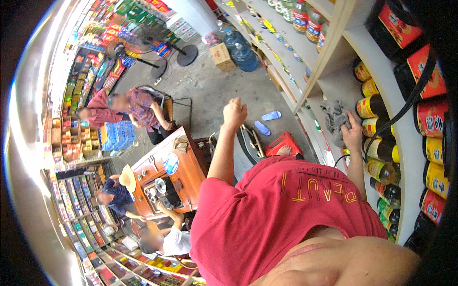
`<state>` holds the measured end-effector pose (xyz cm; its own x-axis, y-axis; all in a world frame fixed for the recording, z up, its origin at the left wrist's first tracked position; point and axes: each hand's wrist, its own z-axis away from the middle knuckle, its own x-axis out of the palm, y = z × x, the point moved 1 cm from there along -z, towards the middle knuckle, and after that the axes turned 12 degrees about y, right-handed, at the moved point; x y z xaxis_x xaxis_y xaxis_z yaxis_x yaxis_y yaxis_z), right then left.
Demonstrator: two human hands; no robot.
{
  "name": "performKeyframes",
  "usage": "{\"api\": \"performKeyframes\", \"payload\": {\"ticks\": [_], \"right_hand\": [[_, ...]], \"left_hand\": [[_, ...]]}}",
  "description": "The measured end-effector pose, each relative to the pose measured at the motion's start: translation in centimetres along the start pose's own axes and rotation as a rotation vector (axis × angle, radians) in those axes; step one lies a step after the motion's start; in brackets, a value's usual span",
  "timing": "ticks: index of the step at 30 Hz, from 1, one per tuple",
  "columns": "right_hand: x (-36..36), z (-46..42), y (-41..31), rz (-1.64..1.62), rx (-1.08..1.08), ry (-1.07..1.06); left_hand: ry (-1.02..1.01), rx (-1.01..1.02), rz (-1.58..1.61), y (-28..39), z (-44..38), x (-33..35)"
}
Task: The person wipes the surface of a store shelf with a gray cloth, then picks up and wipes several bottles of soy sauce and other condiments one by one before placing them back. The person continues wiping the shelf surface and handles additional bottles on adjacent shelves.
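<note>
My right hand (352, 131) grips a crumpled grey cloth (334, 121) against the shelf board, just beside a row of sauce bottles with yellow labels (368, 106). Dark bottles with green labels (388, 211) stand farther along the same shelf. My left hand (235, 112) is raised over the floor, its fingers curled into a loose fist; nothing shows in it. Under me, a bare foot (284, 150) rests on a red plastic stool (286, 140). A pair of blue slippers (271, 116) lies on the floor by the stool.
A black cable (408, 103) hangs across the shelf front. Large blue water bottles (244, 59) and a cardboard box (222, 57) stand on the floor. Several people sit around a wooden tea table (193, 161). Pedestal fans (186, 55) stand farther off.
</note>
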<state>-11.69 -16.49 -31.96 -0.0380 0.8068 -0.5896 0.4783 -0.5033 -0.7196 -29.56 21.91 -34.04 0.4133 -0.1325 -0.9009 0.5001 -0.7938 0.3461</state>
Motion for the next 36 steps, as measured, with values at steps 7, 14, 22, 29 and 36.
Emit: {"api": "performKeyframes", "payload": {"ticks": [7,14,22,29,36], "right_hand": [[2.8,-2.6,1.0,0.261,-0.124,-0.025],[3.1,-2.9,1.2,0.448,-0.273,-0.086],[3.0,-2.8,1.3,0.442,-0.213,-0.113],[2.4,-2.4,2.2,0.424,-0.197,-0.179],[3.0,-2.6,1.4,0.426,-0.173,-0.139]], "left_hand": [[-0.187,0.027,0.163,2.5,7.4,2.6],[-0.194,0.151,0.221,4.9,8.2,4.3],[-0.349,0.348,0.792,16.9,5.1,1.2],[-0.454,0.767,1.159,31.5,2.2,-5.4],[-0.549,0.847,1.228,34.3,1.7,-4.2]]}}
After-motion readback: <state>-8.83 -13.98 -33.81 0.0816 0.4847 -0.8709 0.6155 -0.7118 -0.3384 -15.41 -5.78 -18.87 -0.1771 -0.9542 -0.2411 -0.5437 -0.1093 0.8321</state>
